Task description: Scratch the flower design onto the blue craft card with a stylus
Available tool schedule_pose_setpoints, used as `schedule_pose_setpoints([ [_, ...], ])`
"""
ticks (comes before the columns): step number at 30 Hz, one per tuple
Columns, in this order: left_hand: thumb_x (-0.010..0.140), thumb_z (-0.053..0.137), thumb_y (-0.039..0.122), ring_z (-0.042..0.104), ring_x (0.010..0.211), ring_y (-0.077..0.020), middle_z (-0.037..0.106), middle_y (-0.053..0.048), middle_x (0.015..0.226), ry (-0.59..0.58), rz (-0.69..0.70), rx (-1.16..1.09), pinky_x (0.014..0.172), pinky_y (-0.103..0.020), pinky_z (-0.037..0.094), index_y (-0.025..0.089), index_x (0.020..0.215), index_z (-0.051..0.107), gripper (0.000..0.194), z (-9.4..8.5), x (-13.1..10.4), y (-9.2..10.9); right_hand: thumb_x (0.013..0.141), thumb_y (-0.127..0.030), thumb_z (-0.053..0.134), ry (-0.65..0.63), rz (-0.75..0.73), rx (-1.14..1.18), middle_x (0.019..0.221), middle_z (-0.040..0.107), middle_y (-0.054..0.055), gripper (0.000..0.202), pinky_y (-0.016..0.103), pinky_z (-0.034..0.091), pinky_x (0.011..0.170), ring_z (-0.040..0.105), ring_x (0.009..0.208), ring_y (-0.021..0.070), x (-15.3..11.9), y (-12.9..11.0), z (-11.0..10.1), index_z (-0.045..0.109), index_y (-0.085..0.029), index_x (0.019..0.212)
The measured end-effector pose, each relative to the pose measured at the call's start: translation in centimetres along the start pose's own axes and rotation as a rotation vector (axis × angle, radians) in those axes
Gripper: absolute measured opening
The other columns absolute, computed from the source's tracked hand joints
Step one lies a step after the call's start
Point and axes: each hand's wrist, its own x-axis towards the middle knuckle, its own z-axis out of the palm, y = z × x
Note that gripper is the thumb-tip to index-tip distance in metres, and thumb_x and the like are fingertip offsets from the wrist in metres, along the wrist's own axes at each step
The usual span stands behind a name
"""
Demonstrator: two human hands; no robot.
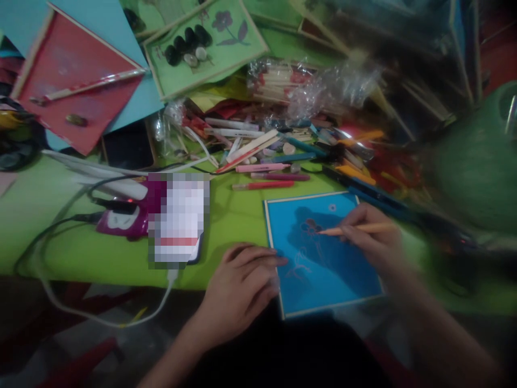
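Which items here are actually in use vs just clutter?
In use:
- right hand holding orange pen
- left hand steadying blue card

Lying about:
- pile of pens
- green flower card
- red card
- phone on cable

Two hands are in view — the left hand (pixel 242 285) and the right hand (pixel 374 242). One orange pencil (pixel 357 229) sits in the right one. There is one blue card (pixel 323 253) with a pale frame, one red card (pixel 76 81) and one green card (pixel 202 46) that shows whole; more green ones lie behind it, too cut off to count. On the green card sit four dark stones (pixel 188 43) and two pale ones. One phone (pixel 180 221) lies on the one green table (pixel 81 253), with one white cable (pixel 121 318) plugged in. The heap of pens (pixel 274 156) is too tangled and blurred to count — well over ten.
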Motion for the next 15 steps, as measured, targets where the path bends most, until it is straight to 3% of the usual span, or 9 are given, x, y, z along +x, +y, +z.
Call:
schedule_pose_setpoints([
  [15,0.107,0.054,0.024,0.070,0.122,-0.0205,0.081,0.003,0.127,0.005,-0.007,0.007,0.105,-0.041,0.041,0.026,0.111,0.067,0.013,-0.1,0.1,0.1,0.085,-0.026,0.074,0.037,-0.024,0.035,0.066,0.064,-0.002,0.014,0.028,0.043,0.054,0.057,0.059,0.0155,0.5,1.1,-0.2,0.065,-0.025,0.075],
])
